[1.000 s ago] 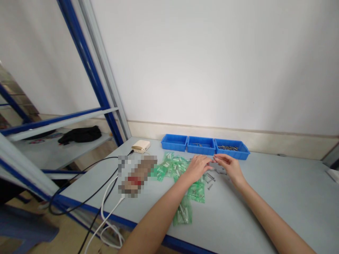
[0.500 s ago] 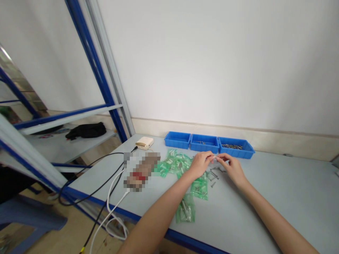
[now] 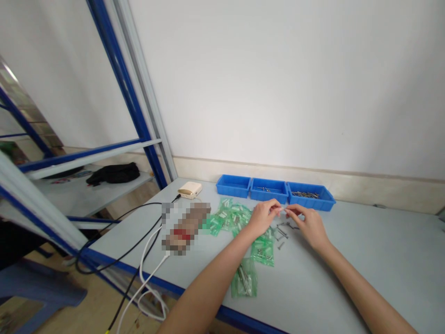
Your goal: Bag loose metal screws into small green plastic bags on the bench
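**Small parts pinched between two hands over a cluttered patch of table**

We hold both hands together above the grey table (image 3: 365, 260), just in front of the row of blue bins. Our left hand (image 3: 261, 218) and right hand (image 3: 308, 223) meet fingertip to fingertip, each closed in a pinch on a small pale piece (image 3: 283, 211) between them. It is too small for us to say what it is, or whether it is one part or two being joined.

The risks we judge from here:

- **A dropped piece.** The grip is only at the fingertips, so a slip lets the part fall among the loose screws (image 3: 282, 232) lying directly under our hands, where it is hard to pick out again.
- **Scattering.** Our right wrist hangs low over those screws; a careless sweep could push them toward the green bags (image 3: 263, 248) or roll them off across the table.
- **Bags sliding off.** The nearest bag (image 3: 244, 280) lies close to the table's front edge, right beside our left forearm. A pull back of that arm could drag it over the edge.
- **Cables.** The white cable (image 3: 149, 269) and black cable (image 3: 114, 250) hang off the left corner; a snag there could tug the small cream box (image 3: 189, 189) they seem to lead toward.

The right blue bin (image 3: 310, 195) holds dark metal parts, the middle blue bin (image 3: 268, 189) only a few.
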Demonstrator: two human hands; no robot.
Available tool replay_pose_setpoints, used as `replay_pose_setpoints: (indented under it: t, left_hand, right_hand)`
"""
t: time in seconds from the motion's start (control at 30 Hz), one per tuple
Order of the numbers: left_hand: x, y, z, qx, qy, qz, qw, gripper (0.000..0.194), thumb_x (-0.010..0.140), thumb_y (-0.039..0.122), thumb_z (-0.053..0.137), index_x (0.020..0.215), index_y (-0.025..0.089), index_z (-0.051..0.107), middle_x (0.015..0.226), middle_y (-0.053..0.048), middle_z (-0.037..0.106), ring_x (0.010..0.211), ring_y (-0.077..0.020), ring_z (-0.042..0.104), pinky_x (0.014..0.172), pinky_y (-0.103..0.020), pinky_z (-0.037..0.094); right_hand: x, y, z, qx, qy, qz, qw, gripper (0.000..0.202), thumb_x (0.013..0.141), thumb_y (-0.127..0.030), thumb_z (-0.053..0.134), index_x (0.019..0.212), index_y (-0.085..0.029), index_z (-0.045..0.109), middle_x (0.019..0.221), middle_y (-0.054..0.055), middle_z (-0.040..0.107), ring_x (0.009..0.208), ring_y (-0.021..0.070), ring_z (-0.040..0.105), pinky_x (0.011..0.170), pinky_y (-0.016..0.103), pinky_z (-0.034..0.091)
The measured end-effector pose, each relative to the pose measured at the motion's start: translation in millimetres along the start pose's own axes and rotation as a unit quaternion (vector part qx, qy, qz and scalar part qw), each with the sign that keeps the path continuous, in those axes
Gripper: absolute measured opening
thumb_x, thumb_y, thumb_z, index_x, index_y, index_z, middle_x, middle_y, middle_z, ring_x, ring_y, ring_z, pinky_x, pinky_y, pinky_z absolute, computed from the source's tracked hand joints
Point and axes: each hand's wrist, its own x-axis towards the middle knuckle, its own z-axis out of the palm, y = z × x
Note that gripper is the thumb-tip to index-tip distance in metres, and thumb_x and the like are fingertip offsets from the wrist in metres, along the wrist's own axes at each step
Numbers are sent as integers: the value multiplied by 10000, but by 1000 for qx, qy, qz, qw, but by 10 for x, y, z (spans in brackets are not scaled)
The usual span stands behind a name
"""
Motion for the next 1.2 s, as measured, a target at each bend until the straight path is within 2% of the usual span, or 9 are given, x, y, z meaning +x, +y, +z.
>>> replay_pose_setpoints:
  t: [0.13, 0.23, 0.37, 0.43, 0.6, 0.8, 0.9, 1.03, 1.2]
  left_hand:
    - [-6, 10, -9, 17, -10, 0, 1000, 245, 879, 323, 390, 789, 169, 558, 705, 16, 630, 688, -116, 569, 670, -202, 399]
    - [-12, 26, 3, 32, -11, -14, 999, 298, 895, 349, 351, 750, 171, 540, 690, 18, 628, 663, -114, 558, 651, -201, 393]
    - [-19, 45, 16, 45, -16, -13, 999, 240, 905, 351, 335, 919, 195, 518, 726, 28, 636, 682, -117, 567, 670, -207, 399]
    - [-21, 50, 19, 72, -26, -10, 997, 206, 908, 321, 336, 990, 213, 491, 746, 33, 635, 703, -120, 571, 685, -211, 401]
    - [-18, 30, 30, 140, -37, -7, 989, 167, 914, 267, 329, 949, 214, 483, 744, 33, 624, 731, -126, 570, 705, -219, 396]
    - [-33, -12, 43, 177, -48, -1, 983, 215, 931, 249, 247, 921, 203, 457, 714, 33, 588, 675, -122, 550, 673, -225, 390]
    - [-36, -19, 53, 213, -43, -4, 976, 237, 931, 249, 235, 911, 193, 465, 702, 21, 583, 672, -130, 552, 672, -234, 387]
    - [-17, -24, 75, 244, -22, 0, 970, 260, 923, 256, 278, 834, 183, 510, 687, -5, 587, 694, -150, 562, 685, -250, 384]
    - [-5, -4, 69, 204, -43, -2, 978, 242, 900, 282, 369, 759, 183, 539, 622, 9, 586, 661, -142, 566, 664, -229, 385]
  right_hand:
    - [-13, 18, 21, 0, 14, -14, 1000, 295, 836, -437, 445, 926, -216, 619, 859, 30, 683, 700, 182, 615, 707, 313, 420]
    - [-27, 15, 26, -19, 34, -36, 999, 293, 838, -434, 447, 900, -207, 622, 848, 36, 685, 695, 189, 618, 716, 326, 412]
    - [-28, -1, 7, -22, 42, -30, 998, 305, 851, -440, 428, 849, -216, 636, 818, 32, 693, 681, 197, 620, 701, 326, 410]
    - [-24, -7, 0, -7, 33, -23, 999, 304, 854, -440, 424, 845, -222, 635, 823, 27, 694, 684, 197, 621, 695, 319, 418]
    - [-11, -20, 1, 15, 13, -9, 1000, 296, 848, -436, 431, 823, -221, 632, 814, 29, 692, 688, 198, 624, 694, 318, 440]
    - [-1, -57, -4, 39, -14, 13, 999, 255, 798, -386, 519, 981, -237, 616, 765, 10, 698, 710, 194, 650, 664, 298, 467]
    - [-3, -88, -23, 15, -22, 22, 999, 232, 780, -363, 550, 972, -252, 615, 776, -8, 701, 662, 171, 646, 617, 271, 454]
    - [-7, -119, -63, -61, -49, -27, 997, 165, 794, -331, 533, 894, -255, 641, 785, -20, 703, 552, 141, 611, 620, 273, 418]
    - [-18, -118, -92, -118, -39, -55, 991, 226, 839, -349, 469, 842, -245, 669, 736, 3, 702, 593, 172, 619, 636, 287, 385]
